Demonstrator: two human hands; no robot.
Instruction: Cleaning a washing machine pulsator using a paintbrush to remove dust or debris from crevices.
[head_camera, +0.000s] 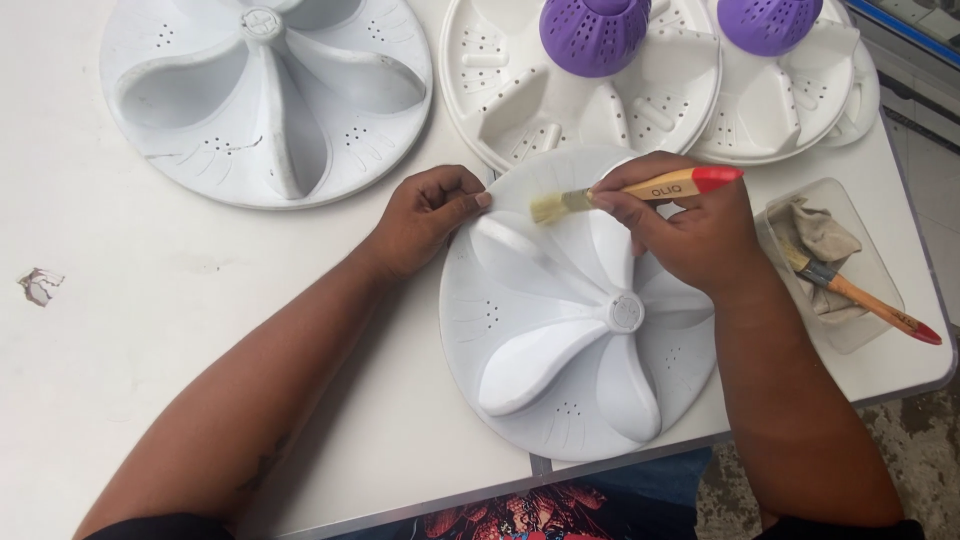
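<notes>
The right hand (700, 235) is closed around a wooden-handled paintbrush with a red tip (640, 190), its bristles resting on the far part of a white finned disc (560, 320). The disc lies flat at the near edge of the white table (150, 300). The left hand (425, 215), fingers curled, presses the disc's far-left rim. A second brush (860, 295) rests in a clear tray (870, 330) with a cloth (815, 240), to the right. Three similar discs lie farther away; two carry purple perforated caps (595, 35).

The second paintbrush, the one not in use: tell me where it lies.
In the head view, the spare paintbrush lies at the table's right edge, across a clear plastic tub holding a rag, beside the right hand.
</notes>
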